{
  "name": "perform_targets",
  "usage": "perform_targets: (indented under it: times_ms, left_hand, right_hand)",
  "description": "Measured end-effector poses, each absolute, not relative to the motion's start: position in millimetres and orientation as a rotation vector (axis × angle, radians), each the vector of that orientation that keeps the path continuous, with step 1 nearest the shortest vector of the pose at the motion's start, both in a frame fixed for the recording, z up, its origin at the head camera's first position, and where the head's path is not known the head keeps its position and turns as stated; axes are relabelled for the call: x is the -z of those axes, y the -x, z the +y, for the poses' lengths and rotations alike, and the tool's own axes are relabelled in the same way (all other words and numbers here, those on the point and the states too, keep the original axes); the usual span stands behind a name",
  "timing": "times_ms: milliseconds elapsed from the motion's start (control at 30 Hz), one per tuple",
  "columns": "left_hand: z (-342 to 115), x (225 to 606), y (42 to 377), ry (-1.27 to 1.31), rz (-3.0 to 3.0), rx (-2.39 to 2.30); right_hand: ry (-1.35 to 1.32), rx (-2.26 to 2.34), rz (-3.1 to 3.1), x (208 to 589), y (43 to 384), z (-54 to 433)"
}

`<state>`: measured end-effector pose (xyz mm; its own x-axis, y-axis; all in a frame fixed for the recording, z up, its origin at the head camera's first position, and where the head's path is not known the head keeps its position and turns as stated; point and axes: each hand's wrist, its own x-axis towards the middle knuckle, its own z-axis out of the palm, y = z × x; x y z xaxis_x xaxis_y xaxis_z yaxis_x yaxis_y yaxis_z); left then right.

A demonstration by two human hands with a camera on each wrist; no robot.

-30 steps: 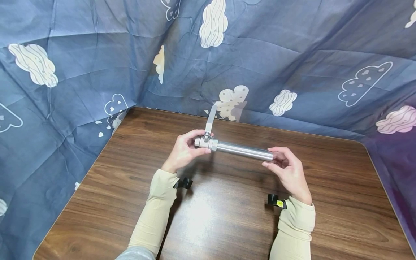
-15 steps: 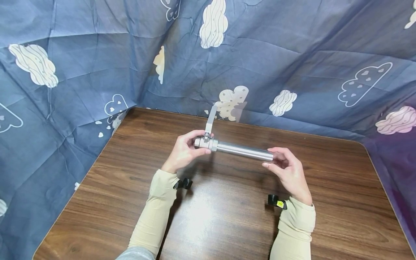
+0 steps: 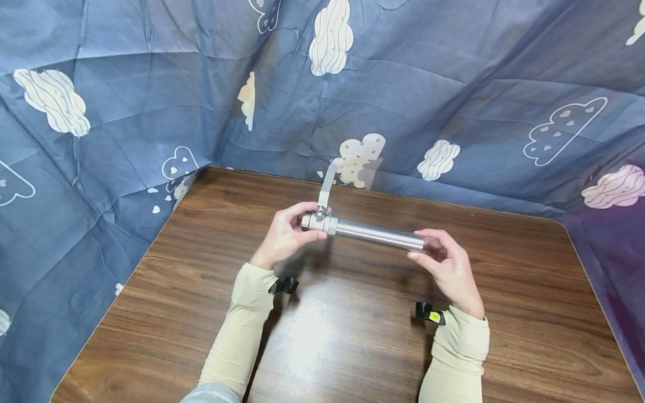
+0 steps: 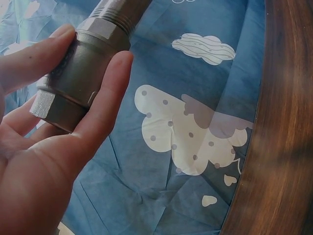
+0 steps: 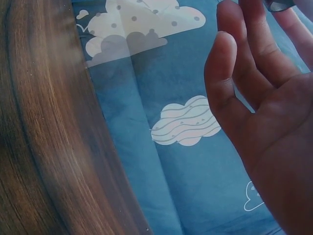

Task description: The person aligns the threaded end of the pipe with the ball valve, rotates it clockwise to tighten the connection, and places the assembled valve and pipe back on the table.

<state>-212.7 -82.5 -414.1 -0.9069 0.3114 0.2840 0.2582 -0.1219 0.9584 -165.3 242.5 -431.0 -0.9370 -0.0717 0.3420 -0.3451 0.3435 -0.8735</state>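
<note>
A metal ball valve (image 3: pixel 317 224) with a long flat lever (image 3: pixel 327 184) is joined to a shiny steel pipe (image 3: pixel 379 234). My left hand (image 3: pixel 283 236) grips the valve body, thumb in front and fingers behind. In the left wrist view, threads show where the pipe meets the valve's hex end (image 4: pixel 100 28). At the pipe's far end, my right hand (image 3: pixel 450 267) holds the tip between thumb and fingers. Only the end of the pipe (image 5: pixel 279 4) shows at the top of the right wrist view. The pipe slopes slightly down to the right, and the lever points away from me.
Below the hands spreads a brown wood-grain table (image 3: pixel 342 330). A blue cloth (image 3: pixel 403 84) printed with clouds hangs along its back and sides. Black wrist cameras sit at the cuffs, one by the left sleeve (image 3: pixel 229 336) and one by the right sleeve (image 3: pixel 456 358).
</note>
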Motion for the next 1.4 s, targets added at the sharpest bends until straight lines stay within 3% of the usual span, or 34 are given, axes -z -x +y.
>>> perform_targets:
  times_ms: [1400]
  left_hand:
    - [-81.2,416.5,212.9,-0.698,2.061,-2.234]
  right_hand:
    - [-0.37,-1.669,-2.34,431.0,165.5,242.8]
